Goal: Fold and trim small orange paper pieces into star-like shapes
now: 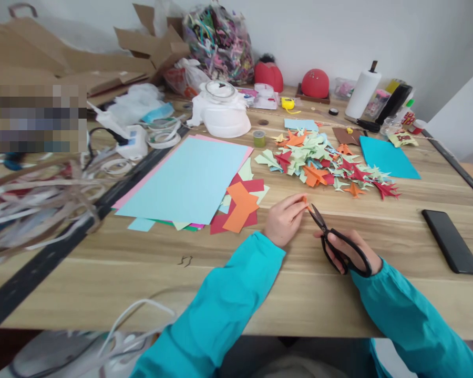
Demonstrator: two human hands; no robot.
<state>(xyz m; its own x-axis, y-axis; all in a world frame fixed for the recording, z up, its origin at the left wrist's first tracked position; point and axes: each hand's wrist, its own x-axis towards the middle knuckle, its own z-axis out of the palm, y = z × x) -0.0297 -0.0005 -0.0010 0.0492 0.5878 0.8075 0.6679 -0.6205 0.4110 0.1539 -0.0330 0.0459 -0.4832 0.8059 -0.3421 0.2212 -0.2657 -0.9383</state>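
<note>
My left hand [286, 219] is closed, pinching a small orange piece of paper [305, 201] between its fingertips. In my right hand [355, 249] is a pair of black-handled scissors [324, 227], its blade tips right at the orange piece. How far the blades are parted is hard to see. Beyond my hands lies a heap of folded paper shapes [319, 152] in pale green, orange and red. Left of my left hand, orange and red paper offcuts [239, 207] overlap the corner of a stack of coloured sheets [185, 181] with light blue on top.
A black phone [452, 241] lies at the right. Behind the heap are a turquoise sheet [390, 157], a thread spool [259, 138] and a yellow tape measure [287, 103]. Tangled straps [43, 205], a white power strip [132, 142] and cardboard boxes [82, 58] crowd the left.
</note>
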